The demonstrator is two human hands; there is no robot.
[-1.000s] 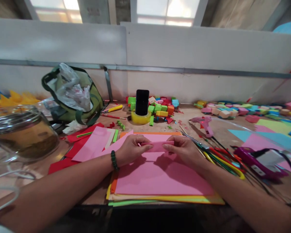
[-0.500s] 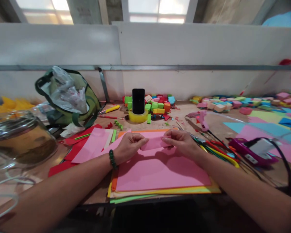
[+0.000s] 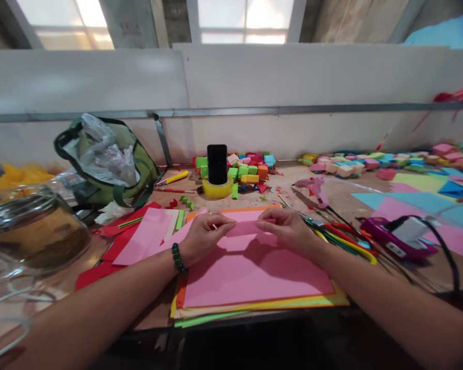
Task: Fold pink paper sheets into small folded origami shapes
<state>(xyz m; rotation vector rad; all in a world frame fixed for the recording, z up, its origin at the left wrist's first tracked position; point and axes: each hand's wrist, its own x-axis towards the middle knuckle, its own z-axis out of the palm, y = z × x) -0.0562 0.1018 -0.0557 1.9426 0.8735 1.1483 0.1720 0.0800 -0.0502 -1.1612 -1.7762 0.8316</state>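
A narrow strip of pink paper [image 3: 245, 227] stretches between my two hands, above a stack of coloured sheets. My left hand [image 3: 206, 234], with a green bead bracelet at the wrist, pinches its left end between thumb and fingers. The right end is pinched by my right hand [image 3: 285, 228]. Beneath them, the top sheet of pink paper [image 3: 254, 277] carries the shadows of both hands. Orange, yellow and green sheets show at the stack's edges. Cut pink paper [image 3: 142, 239] lies left of the stack, over red paper.
Behind the stack, a phone [image 3: 217, 164] stands in a yellow tape roll [image 3: 217, 188] before small paper blocks [image 3: 250, 169]. A pink glue gun [image 3: 315, 191], scissors and a purple power strip [image 3: 397, 239] lie right. A glass jar [image 3: 34, 231] and green bag [image 3: 142, 167] stand left.
The pink paper between my hands now shows as a narrower band, tilted or folded; I cannot tell which. Both hands keep their pinch in nearly the same place. The camera view has shifted slightly.
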